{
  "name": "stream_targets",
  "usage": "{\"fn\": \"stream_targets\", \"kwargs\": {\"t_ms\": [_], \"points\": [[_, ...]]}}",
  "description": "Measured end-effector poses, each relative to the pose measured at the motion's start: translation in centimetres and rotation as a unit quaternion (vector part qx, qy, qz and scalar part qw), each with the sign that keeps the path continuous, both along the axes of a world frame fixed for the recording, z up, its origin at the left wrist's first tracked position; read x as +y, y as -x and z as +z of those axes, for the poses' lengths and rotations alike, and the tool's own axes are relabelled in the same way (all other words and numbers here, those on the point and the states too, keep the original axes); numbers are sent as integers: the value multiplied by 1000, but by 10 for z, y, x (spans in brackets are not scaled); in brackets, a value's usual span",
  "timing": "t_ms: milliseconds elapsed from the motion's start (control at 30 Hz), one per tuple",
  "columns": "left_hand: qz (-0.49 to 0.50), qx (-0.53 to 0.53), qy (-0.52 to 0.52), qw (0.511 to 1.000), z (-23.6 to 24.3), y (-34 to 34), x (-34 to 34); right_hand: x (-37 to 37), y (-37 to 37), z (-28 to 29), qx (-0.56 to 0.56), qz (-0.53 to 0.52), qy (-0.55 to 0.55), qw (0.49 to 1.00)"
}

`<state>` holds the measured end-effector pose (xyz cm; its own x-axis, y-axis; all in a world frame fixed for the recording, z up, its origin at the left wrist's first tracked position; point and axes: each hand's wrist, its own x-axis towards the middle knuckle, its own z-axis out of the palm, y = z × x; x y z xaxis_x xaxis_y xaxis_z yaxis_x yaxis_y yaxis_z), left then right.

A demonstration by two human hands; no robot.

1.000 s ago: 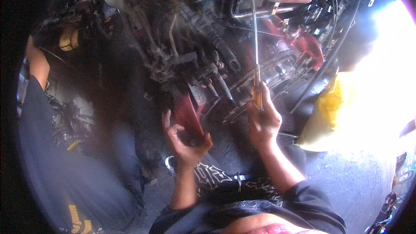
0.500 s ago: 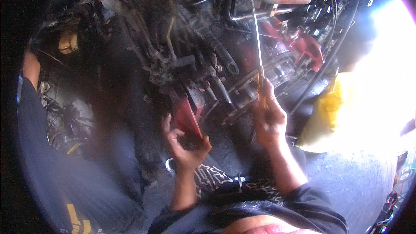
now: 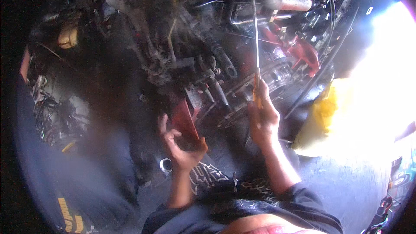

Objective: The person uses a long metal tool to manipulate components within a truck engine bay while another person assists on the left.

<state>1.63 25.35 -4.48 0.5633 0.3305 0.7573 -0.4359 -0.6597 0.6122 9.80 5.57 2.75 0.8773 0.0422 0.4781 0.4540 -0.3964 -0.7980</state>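
My right hand (image 3: 264, 119) is closed round the orange handle of a long screwdriver (image 3: 256, 39). Its thin metal shaft points up and away, with the far end among the pipes of a greasy machine. Nearer the middle, my left hand (image 3: 182, 151) is at the lower end of a red metal plate (image 3: 185, 119). The fingers curl at the plate's left side and the thumb lies at its lower right corner. Above the plate is a dark mechanical assembly (image 3: 173, 67) of rods and brackets, to which the plate seems joined.
Across the top right run a large silvery pipe (image 3: 286, 0) and a red bracket (image 3: 305, 54). A yellow and white sack (image 3: 325, 121) stands at the right, in glare. On the left, a person in dark trousers (image 3: 95, 169) is close by. A white ring (image 3: 165, 165) lies beside my left wrist.
The view has shifted slightly. My right hand and the screwdriver sit a little further left, the screwdriver more upright. My left hand keeps its place at the red plate.
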Motion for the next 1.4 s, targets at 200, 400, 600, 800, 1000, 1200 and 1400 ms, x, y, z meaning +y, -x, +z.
{"fn": "stream_targets", "kwargs": {"t_ms": [200, 400, 600, 800, 1000, 1200, 1400], "points": [[-3, 27, -37, 999, 10, 3, 2, -3, -3, 14, -14, -4, -5, 1000], [-11, 7, 12, 1000, 11, 3, 0, 9, 2, 3, 2, -2, -41, 999], [-4, 26, -21, 999, 6, 2, 7, 27, 1, -5, 10, 7, -23, 1000], [-25, 17, -13, 999, 8, -2, 0, 21, -11, -37, 21, -8, -36, 999], [-60, 19, 51, 997, -1, 5, 6, 38, -14, -1, 17, -33, -8, 999], [17, 21, -47, 999, 12, 0, 5, 36, -34, -25, 54, -34, -54, 996], [13, 24, -20, 999, 11, 4, 5, 26, -42, -41, -24, -15, -23, 999]]}}
